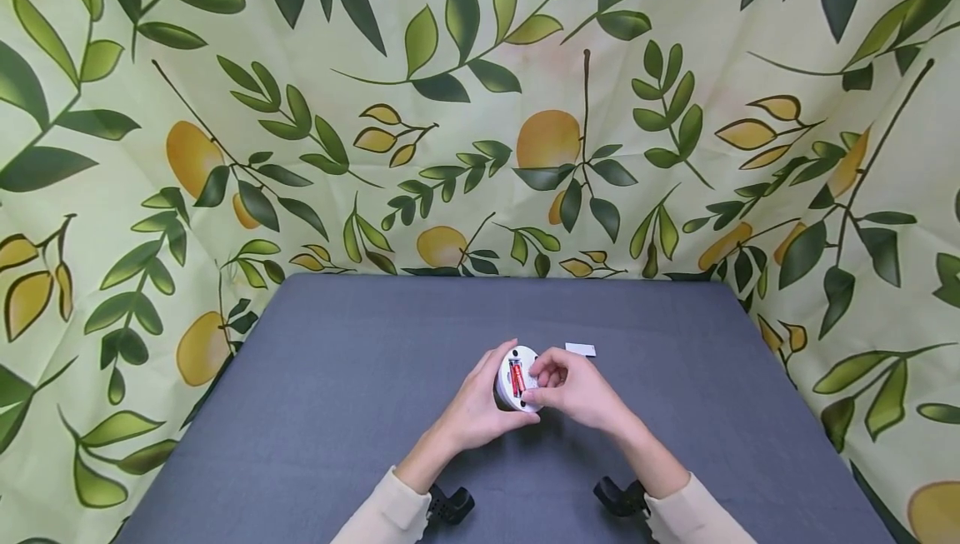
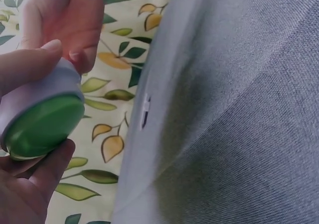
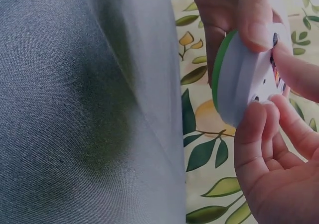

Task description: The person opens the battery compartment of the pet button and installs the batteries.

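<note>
**Red batteries (image 1: 517,379) bared in the back of a round white device (image 1: 506,382)**

The head view looks onto the batteries; the left wrist view shows what that one hides, a green front (image 2: 47,127). The right wrist view catches the device edge-on, white body and green rim together. The casing is round, thick and smooth, with small dark holes in its back. It is held above the grey table (image 1: 360,377), back facing up toward the head camera, green side down and away. The batteries' long axis runs nearly away from the person, the far end tipped slightly left.

The left hand (image 1: 483,401) grips the device, thumb at the near edge. The right hand (image 1: 583,387) sets its thumb and bent fingers against the back; whether they pinch anything, I cannot tell. Past it, a small white piece (image 1: 581,350) lies on the table. Leaf-patterned cloth (image 1: 480,127) hangs behind.
</note>
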`<control>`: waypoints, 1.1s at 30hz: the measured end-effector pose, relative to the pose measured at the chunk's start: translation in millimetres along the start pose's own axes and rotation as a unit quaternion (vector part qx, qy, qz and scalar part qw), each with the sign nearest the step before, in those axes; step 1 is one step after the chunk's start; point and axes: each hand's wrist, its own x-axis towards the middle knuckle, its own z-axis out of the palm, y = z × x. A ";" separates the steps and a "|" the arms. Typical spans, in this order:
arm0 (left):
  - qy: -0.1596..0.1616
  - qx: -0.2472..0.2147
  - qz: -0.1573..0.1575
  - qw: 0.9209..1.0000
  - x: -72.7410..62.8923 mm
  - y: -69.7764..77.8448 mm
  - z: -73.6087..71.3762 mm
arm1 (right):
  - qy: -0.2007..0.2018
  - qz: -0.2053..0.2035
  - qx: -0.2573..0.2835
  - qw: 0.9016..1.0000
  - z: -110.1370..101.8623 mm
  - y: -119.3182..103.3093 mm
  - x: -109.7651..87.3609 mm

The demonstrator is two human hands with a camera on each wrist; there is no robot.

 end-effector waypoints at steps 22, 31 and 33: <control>-0.004 -0.004 0.013 1.000 -1.8 -1.3 2.9 | 0.012 0.048 0.059 0.997 6.6 7.1 1.7; 0.000 -0.004 0.006 1.000 -1.9 -1.3 -0.3 | 0.013 0.000 0.065 0.998 4.2 4.3 -2.1; 0.001 -0.005 0.006 1.000 -2.0 -0.9 -1.0 | 0.018 -0.009 0.066 0.998 1.8 1.4 -3.3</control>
